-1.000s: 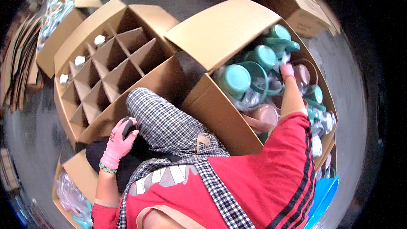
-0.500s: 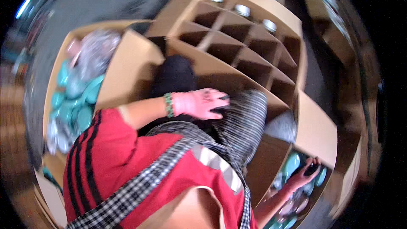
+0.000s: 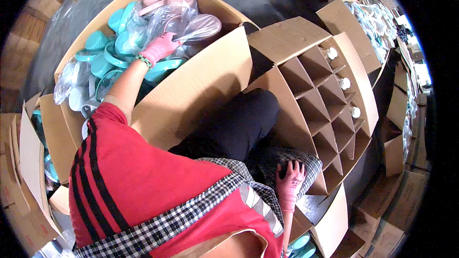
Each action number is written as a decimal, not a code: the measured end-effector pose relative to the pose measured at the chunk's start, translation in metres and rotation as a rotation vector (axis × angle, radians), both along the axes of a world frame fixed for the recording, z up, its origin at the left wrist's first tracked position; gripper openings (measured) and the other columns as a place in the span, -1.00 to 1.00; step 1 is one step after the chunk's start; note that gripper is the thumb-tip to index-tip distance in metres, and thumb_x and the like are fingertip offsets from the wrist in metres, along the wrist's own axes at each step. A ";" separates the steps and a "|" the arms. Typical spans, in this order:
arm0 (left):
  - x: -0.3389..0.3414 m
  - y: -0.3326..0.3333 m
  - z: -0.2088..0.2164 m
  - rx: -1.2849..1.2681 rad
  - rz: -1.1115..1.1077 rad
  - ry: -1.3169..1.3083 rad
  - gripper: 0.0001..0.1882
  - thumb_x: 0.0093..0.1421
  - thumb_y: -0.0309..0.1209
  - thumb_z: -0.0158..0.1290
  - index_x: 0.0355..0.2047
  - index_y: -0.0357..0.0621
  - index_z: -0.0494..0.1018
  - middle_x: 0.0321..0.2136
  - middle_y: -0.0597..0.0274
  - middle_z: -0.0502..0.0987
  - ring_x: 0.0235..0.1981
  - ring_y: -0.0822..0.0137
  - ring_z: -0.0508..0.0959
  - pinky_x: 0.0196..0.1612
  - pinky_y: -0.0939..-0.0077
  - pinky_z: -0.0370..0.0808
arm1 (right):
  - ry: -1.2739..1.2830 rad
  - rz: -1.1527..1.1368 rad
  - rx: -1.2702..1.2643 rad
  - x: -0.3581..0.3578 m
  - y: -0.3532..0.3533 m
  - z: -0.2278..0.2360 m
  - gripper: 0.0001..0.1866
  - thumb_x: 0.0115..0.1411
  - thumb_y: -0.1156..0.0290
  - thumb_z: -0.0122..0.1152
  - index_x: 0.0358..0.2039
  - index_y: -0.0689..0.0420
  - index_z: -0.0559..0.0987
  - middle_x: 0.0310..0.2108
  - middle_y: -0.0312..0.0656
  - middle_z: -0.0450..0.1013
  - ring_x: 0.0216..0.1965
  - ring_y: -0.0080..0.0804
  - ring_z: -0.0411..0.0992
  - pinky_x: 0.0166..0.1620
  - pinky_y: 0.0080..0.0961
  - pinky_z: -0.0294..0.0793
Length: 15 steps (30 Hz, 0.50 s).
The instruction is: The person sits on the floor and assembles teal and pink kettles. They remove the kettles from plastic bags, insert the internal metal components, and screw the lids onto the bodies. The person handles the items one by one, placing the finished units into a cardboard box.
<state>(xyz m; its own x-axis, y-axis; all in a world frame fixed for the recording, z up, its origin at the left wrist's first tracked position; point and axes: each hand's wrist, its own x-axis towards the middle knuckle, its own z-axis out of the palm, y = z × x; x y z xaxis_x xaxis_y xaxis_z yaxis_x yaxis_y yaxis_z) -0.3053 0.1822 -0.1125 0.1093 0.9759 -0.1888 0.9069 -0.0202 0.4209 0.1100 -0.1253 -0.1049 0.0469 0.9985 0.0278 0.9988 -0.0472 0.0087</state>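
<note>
Head view: left hand (image 3: 161,48), grip unclear, is now laid on bags (image 3: 155,25) at ten-thirty. Right hand (image 3: 291,181), unclenched, is now rested on knee (image 3: 311,163), four-thirty.

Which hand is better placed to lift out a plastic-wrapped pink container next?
Probably the left hand: it is in the open box, close to the plastic-wrapped pink container. The right hand rests on the checked cloth over the person's leg, farther away.
</note>
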 end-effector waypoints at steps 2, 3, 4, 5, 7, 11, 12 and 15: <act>0.012 -0.008 0.008 0.065 0.119 -0.165 -0.40 -0.04 -0.04 -0.02 -0.13 -0.29 0.30 -0.20 -0.13 0.38 -0.12 0.06 0.36 -0.09 0.33 0.27 | 0.019 -0.014 -0.045 0.000 0.009 0.003 -0.71 -0.06 0.24 0.08 -0.42 0.21 0.43 -0.29 0.01 0.32 -0.20 -0.01 0.24 -0.11 -0.16 0.20; 0.017 -0.008 0.008 0.140 0.152 -0.257 -0.46 -0.02 -0.09 0.00 -0.18 -0.32 0.33 -0.26 -0.07 0.43 -0.18 0.10 0.41 -0.13 0.37 0.31 | -0.002 0.003 -0.044 0.001 0.010 0.001 -0.71 -0.06 0.24 0.07 -0.41 0.21 0.42 -0.31 -0.01 0.32 -0.21 -0.02 0.24 -0.10 -0.17 0.19; 0.021 -0.007 0.007 0.214 0.183 -0.350 -0.51 -0.01 -0.13 0.01 -0.23 -0.34 0.37 -0.32 -0.02 0.47 -0.24 0.15 0.45 -0.17 0.41 0.34 | -0.020 0.017 -0.043 0.001 0.010 -0.002 -0.71 -0.06 0.24 0.07 -0.41 0.21 0.42 -0.30 -0.01 0.32 -0.21 -0.02 0.24 -0.10 -0.17 0.19; 0.025 -0.005 0.011 0.172 0.147 -0.588 -0.56 0.00 -0.18 0.00 -0.24 -0.33 0.37 -0.31 0.06 0.46 -0.24 0.22 0.44 -0.16 0.45 0.33 | -0.036 0.031 -0.038 0.002 0.010 -0.004 -0.71 -0.06 0.24 0.08 -0.41 0.21 0.42 -0.30 -0.01 0.32 -0.21 -0.02 0.24 -0.10 -0.16 0.18; 0.032 -0.001 0.022 0.076 0.060 -1.060 -0.65 0.02 -0.29 -0.01 -0.25 -0.31 0.38 -0.29 0.21 0.45 -0.23 0.36 0.42 -0.13 0.54 0.31 | -0.016 0.032 -0.068 0.003 0.010 -0.002 -0.68 -0.07 0.22 0.09 -0.38 0.20 0.43 -0.29 -0.01 0.32 -0.19 -0.01 0.23 -0.08 -0.16 0.16; 0.076 -0.003 0.089 0.221 0.079 -1.283 -0.77 0.02 -0.44 -0.02 -0.29 -0.28 0.40 -0.37 0.28 0.46 -0.32 0.45 0.43 -0.20 0.60 0.33 | 0.281 0.000 -0.073 0.019 0.010 0.008 -0.59 -0.13 0.30 0.18 -0.25 0.21 0.39 -0.26 0.00 0.32 -0.19 -0.01 0.24 -0.07 -0.19 0.17; 0.085 -0.004 0.114 0.201 -0.009 -1.356 -0.80 0.03 -0.44 -0.03 -0.33 -0.27 0.40 -0.42 0.29 0.45 -0.36 0.46 0.43 -0.24 0.61 0.34 | 0.476 0.088 0.128 0.032 0.002 0.000 -0.55 -0.15 0.41 0.22 -0.20 0.21 0.34 -0.26 -0.02 0.33 -0.17 -0.05 0.25 -0.07 -0.25 0.19; 0.119 0.015 0.202 -0.073 -0.611 -1.591 -0.86 0.09 -0.40 -0.12 -0.46 -0.23 0.36 -0.58 0.29 0.39 -0.50 0.46 0.40 -0.38 0.66 0.33 | 0.594 -0.035 0.250 0.028 0.014 0.026 -0.50 -0.11 0.46 0.22 -0.13 0.21 0.29 -0.21 -0.08 0.34 -0.11 -0.15 0.26 -0.05 -0.35 0.21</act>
